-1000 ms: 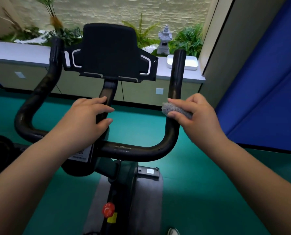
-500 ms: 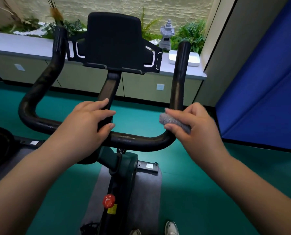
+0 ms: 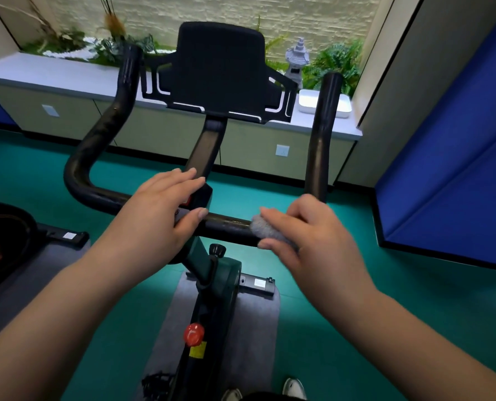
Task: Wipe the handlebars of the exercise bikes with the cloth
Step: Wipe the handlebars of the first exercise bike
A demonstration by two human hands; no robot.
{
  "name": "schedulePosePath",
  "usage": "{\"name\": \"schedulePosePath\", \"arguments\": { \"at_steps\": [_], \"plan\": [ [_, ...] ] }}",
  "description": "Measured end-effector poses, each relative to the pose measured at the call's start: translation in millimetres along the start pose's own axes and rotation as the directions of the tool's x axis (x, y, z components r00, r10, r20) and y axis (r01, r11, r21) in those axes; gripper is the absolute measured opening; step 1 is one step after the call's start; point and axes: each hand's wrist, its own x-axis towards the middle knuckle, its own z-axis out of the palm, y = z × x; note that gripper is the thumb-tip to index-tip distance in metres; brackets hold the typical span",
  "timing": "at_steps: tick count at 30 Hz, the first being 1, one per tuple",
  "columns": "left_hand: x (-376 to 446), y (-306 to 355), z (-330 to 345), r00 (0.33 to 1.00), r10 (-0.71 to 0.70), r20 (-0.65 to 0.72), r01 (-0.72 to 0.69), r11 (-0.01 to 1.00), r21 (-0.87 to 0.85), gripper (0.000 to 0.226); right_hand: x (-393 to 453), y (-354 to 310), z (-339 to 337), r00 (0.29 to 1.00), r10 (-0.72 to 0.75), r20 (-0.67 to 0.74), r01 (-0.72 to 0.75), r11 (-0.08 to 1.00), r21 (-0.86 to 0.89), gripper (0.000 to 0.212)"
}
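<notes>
while one hand steadies the bar, the other presses a cloth to it

while the left hand [image 3: 157,215] lies over the middle of the black handlebars [image 3: 96,151], its fingers reach forward nearly straight over the clamp block and its thumb hooks under the crossbar. it carries nothing; it rests on the bar. the right hand [image 3: 307,238] is curled round a small grey cloth [image 3: 265,230], fingers above and thumb below, and holds that cloth against the crossbar just left of the bend where the right horn rises. this hand is slightly blurred. the cloth pokes out leftward from the fingers and touches the bar. a short bare stretch of bar lies between the two hands.

the handlebars form a wide u, with both horns climbing away from the camera. between them, on a sloping stem, stands a black tablet holder [image 3: 220,70] with white trim. below the crossbar sits a dark green frame [image 3: 220,279] with a black adjuster knob [image 3: 217,250] and, lower down, a red knob [image 3: 194,333] over a yellow label. the bike stands on a grey mat [image 3: 258,328] on a green floor [image 3: 400,285]. behind it runs a low white-topped cabinet [image 3: 67,79] with plants, a small stone lantern [image 3: 297,59] and a white tray [image 3: 343,107]. a blue panel [image 3: 458,169] fills the right side. part of another machine [image 3: 3,235] shows at the left edge. shoe tips [image 3: 294,389] show at the bottom.
</notes>
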Motion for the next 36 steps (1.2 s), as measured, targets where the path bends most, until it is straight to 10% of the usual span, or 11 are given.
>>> {"name": "schedulePosePath", "arguments": {
  "at_steps": [26,36],
  "plan": [
    [-11.5,-15.8,-5.1,0.999,0.044,-0.03,-0.046,0.995,-0.083,0.047,40.4,-3.9,-2.1,0.954,-0.16,0.252,0.15,0.987,0.056,0.02],
    [-9.9,-16.9,-3.2,0.999,0.038,-0.035,-0.04,0.997,-0.062,0.047,41.6,-45.3,35.8,0.963,-0.225,0.15,0.221,0.974,0.044,0.018]
  ]
}}
